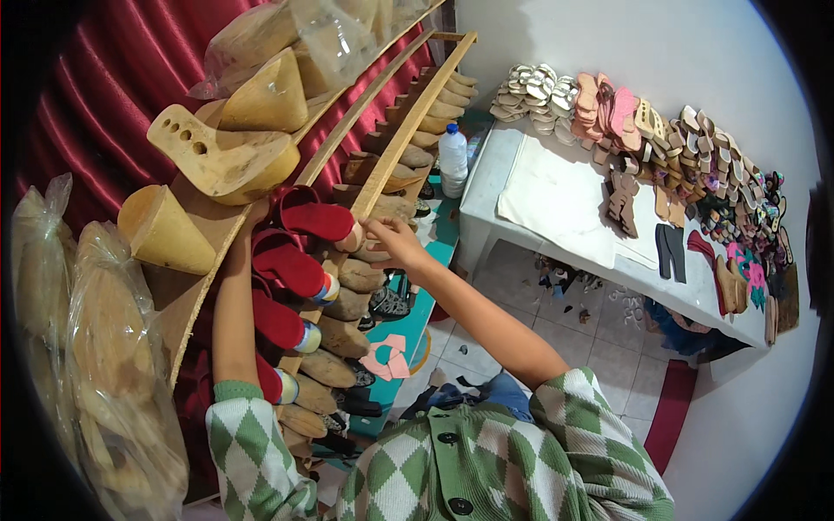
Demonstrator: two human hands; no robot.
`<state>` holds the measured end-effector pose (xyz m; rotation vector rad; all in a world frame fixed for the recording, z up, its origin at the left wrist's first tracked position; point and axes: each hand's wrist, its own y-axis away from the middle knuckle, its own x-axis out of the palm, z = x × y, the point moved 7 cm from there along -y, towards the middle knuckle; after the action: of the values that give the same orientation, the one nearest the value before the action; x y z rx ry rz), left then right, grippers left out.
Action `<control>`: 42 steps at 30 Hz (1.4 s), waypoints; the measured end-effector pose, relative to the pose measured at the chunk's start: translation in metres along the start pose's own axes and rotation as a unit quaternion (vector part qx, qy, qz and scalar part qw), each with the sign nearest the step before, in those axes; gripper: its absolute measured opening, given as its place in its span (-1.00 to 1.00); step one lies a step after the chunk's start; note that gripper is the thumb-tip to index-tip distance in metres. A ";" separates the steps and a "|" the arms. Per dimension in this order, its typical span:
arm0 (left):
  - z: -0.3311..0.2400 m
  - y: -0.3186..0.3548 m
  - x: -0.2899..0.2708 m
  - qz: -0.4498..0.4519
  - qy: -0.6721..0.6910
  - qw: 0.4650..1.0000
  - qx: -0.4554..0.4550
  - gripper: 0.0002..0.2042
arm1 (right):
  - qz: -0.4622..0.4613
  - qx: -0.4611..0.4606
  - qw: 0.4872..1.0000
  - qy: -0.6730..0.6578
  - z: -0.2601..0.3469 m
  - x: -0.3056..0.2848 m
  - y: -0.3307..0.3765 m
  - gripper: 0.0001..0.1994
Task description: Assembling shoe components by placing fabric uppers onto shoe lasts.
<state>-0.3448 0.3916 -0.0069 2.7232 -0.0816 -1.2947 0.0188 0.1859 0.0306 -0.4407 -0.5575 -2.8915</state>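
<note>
The right hand (393, 239) sits just left of the picture's centre, its fingers (375, 227) drawn narrow and pinched on a tan shoe form (369, 254) in the rack, right beside the slanted wooden rail (408, 117) that runs up toward 1 o'clock. The left hand (254, 215) reaches up at 10 o'clock from there; its fingers go behind the wooden shelf board (204, 286) and the red forms, so whether they grip anything cannot be told.

Between the two arms lie four red-covered shoe forms (287, 265), stacked in a column running down toward 7 o'clock, the lower three showing capped ends of white, blue and yellow. Rows of plain tan forms (347, 304) lie beside them and carry on up the rack toward 12 o'clock.

On the shelf board at 10 o'clock stand three bare wooden heel blocks (221, 156), one drilled with three holes. A clear plastic bag (304, 35) of wooden pieces lies at 11 o'clock, and two more clear bags (104, 347) of the same hang at 8 o'clock against a red curtain (95, 87).

At 1 o'clock a clear plastic bottle (453, 159) with a blue cap and a white label stands beside a white table (556, 208). Many sandal soles (686, 148) are piled along the table's far edge, toward 2 o'clock; they are too many and too crowded to count. A pink cut-out piece (387, 358) lies on a teal board at 6 o'clock.
</note>
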 end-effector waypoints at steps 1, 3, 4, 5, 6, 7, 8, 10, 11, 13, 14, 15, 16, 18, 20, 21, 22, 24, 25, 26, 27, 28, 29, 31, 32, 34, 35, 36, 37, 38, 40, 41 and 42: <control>-0.030 -0.002 -0.032 -0.055 -0.034 0.998 0.010 -0.62 | -0.011 -0.050 0.999 0.012 0.007 0.003 0.005 -0.29; -0.010 0.054 0.017 -0.108 -0.073 0.989 0.066 -0.60 | -0.129 -0.275 0.920 0.246 0.022 -0.050 0.020 -0.44; -0.056 0.051 -0.041 -0.179 -0.113 0.975 0.073 -0.58 | -0.155 -0.408 0.831 0.344 0.046 -0.023 0.047 -0.49; -0.050 0.083 -0.036 -0.219 -0.137 0.961 0.095 -0.57 | -0.181 -0.471 0.781 0.367 0.060 -0.029 0.070 -0.51; -0.061 0.090 -0.035 -0.257 -0.159 0.946 0.117 -0.56 | -0.178 -0.475 0.778 0.370 0.068 -0.041 0.085 -0.52; -0.074 0.111 -0.044 -0.302 -0.183 0.926 0.137 -0.54 | -0.184 -0.487 0.761 0.388 0.071 -0.053 0.097 -0.53; -0.108 0.119 -0.041 -0.344 -0.205 0.904 0.153 -0.53 | -0.187 -0.495 0.745 0.407 0.072 -0.065 0.105 -0.53; -0.212 0.161 0.005 -0.209 -0.203 0.956 0.048 -0.42 | -0.238 -0.467 0.746 0.412 0.073 -0.134 0.131 -0.55; -0.238 0.179 0.009 -0.204 -0.254 0.945 0.030 -0.42 | -0.256 -0.456 0.743 0.417 0.075 -0.161 0.144 -0.55; -0.282 0.190 0.042 -0.201 -0.318 0.926 0.039 -0.43 | -0.313 -0.417 0.732 0.438 0.071 -0.236 0.173 -0.55; -0.294 0.198 0.055 -0.211 -0.338 0.916 0.052 -0.43 | -0.337 -0.395 0.729 0.446 0.065 -0.269 0.185 -0.55; -0.312 0.205 0.070 -0.223 -0.337 0.911 0.083 -0.44 | -0.369 -0.371 0.732 0.436 0.059 -0.306 0.199 -0.58; -0.339 0.220 0.087 -0.240 -0.314 0.911 0.118 -0.48 | -0.402 -0.347 0.732 0.427 0.052 -0.343 0.216 -0.60; -0.379 0.242 0.130 -0.232 -0.255 0.910 0.232 -0.58 | -0.445 -0.304 0.716 0.443 0.025 -0.417 0.253 -0.65; -0.419 0.270 0.203 -0.222 -0.203 0.896 0.327 -0.72 | -0.480 -0.254 0.712 0.446 -0.007 -0.483 0.298 -0.70; -0.439 0.280 0.248 -0.146 -0.137 0.914 0.352 -0.82 | -0.497 -0.219 0.718 0.436 -0.024 -0.511 0.324 -0.71; -0.438 0.278 0.298 -0.083 -0.075 0.932 0.344 -0.88 | -0.516 -0.186 0.723 0.420 -0.039 -0.535 0.351 -0.73; -0.431 0.282 0.409 0.034 0.048 0.941 0.334 -0.87 | -0.522 -0.142 0.742 0.396 -0.067 -0.570 0.401 -0.73; -0.436 0.294 0.459 0.072 0.015 0.941 0.331 -0.86 | -0.507 -0.106 0.767 0.379 -0.084 -0.583 0.415 -0.73; -0.444 0.304 0.511 0.110 0.025 0.941 0.319 -0.85 | -0.526 -0.100 0.760 0.370 -0.095 -0.591 0.433 -0.73; -0.453 0.315 0.561 0.154 0.050 0.949 0.270 -0.83 | -0.533 -0.094 0.772 0.333 -0.109 -0.601 0.448 -0.72; -0.470 0.328 0.608 0.182 0.076 0.937 0.289 -0.81 | -0.538 -0.090 0.783 0.299 -0.121 -0.612 0.462 -0.70; -0.497 0.346 0.645 0.216 0.111 0.920 0.308 -0.79 | -0.555 -0.083 0.774 0.295 -0.131 -0.622 0.474 -0.70; -0.549 0.381 0.714 0.324 0.130 0.870 0.347 -0.71 | -0.642 -0.101 0.711 0.269 -0.142 -0.636 0.500 -0.63; -0.573 0.391 0.730 0.340 0.132 0.863 0.349 -0.71 | -0.652 -0.089 0.704 0.268 -0.143 -0.638 0.509 -0.63; -0.633 0.426 0.771 0.411 0.043 0.785 0.461 -0.67 | -0.700 -0.096 0.678 0.205 -0.137 -0.654 0.530 -0.57; -0.654 0.432 0.790 0.420 0.051 0.777 0.466 -0.67 | -0.709 -0.090 0.668 0.209 -0.132 -0.663 0.538 -0.57; -0.673 0.438 0.812 0.428 0.037 0.761 0.487 -0.65 | -0.726 -0.090 0.653 0.196 -0.128 -0.671 0.548 -0.57; -0.692 0.441 0.831 0.434 0.020 0.743 0.509 -0.62 | -0.743 -0.092 0.639 0.178 -0.125 -0.681 0.556 -0.56; -0.712 0.444 0.849 0.439 0.024 0.735 0.516 -0.62 | -0.751 -0.090 0.630 0.179 -0.120 -0.695 0.565 -0.56; -0.753 0.451 0.879 0.427 0.041 0.719 0.547 -0.59 | -0.759 -0.077 0.620 0.185 -0.111 -0.725 0.581 -0.56; -0.768 0.454 0.892 0.438 0.047 0.717 0.541 -0.58 | -0.765 -0.076 0.613 0.183 -0.106 -0.739 0.589 -0.56; -0.783 0.456 0.904 0.442 0.047 0.711 0.545 -0.58 | -0.761 -0.065 0.616 0.191 -0.100 -0.754 0.595 -0.56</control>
<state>0.8352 -0.0826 -0.1505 2.5856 -2.4532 -0.8340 0.8316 -0.3196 -0.0959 1.4085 -0.9108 -4.2662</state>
